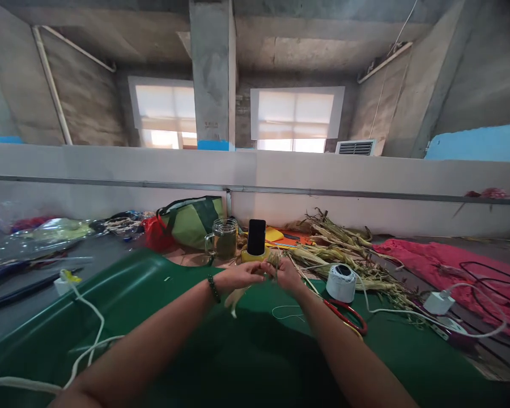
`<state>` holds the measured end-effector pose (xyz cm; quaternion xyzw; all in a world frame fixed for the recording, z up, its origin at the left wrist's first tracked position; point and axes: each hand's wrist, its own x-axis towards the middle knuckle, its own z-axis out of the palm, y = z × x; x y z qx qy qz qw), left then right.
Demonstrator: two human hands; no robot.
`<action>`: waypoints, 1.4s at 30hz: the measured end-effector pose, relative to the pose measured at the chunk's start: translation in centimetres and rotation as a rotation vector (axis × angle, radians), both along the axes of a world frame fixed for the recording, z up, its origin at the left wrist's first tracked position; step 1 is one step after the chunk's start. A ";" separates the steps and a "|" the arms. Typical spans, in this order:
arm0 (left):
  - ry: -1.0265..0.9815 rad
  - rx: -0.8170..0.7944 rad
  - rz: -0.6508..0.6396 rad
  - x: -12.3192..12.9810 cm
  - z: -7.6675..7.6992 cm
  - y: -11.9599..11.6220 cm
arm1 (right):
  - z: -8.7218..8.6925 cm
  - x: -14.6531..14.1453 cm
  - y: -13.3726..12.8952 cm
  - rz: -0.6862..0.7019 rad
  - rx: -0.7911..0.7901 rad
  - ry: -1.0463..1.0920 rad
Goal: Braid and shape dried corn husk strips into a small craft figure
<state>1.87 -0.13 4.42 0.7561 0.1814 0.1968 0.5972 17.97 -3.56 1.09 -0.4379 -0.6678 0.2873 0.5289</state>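
Note:
My left hand [245,276], with a dark bead bracelet on its wrist, reaches in from the left, its fingers closed together near the middle of the view. Against it, my right hand [288,274] pinches a small bundle of dry plant strands [273,261]. Pale husk strips [234,300] hang below my left hand. A phone [256,237] stands upright on a yellow holder just behind both hands. Thin pale thread [287,310] loops over the green mat [187,340] below my right hand. What my left fingertips pinch is too small to make out.
Right of my hands are a white spool [340,283], red-handled scissors [349,317], dried stalks [344,252], a pink cloth [433,258] and a white charger [438,302] with cables. A glass mug [225,241] and green bag [191,224] stand behind, left of the phone.

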 end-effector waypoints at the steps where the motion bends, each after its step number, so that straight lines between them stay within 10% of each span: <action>1: -0.005 0.047 0.002 0.4 0.4 0.0 | 0.0 0.0 0.0 -0.017 0.010 0.000; 11: 0.081 -0.102 0.061 2.5 0.3 0.4 | 0.5 1.1 0.4 -0.077 0.033 0.111; 18: -0.087 0.268 0.013 3.3 -0.6 1.2 | -0.1 2.3 1.0 -0.011 -0.064 0.232; 42: 0.096 -0.073 0.008 2.5 -3.1 2.1 | 0.2 3.9 1.5 -0.210 -0.144 0.892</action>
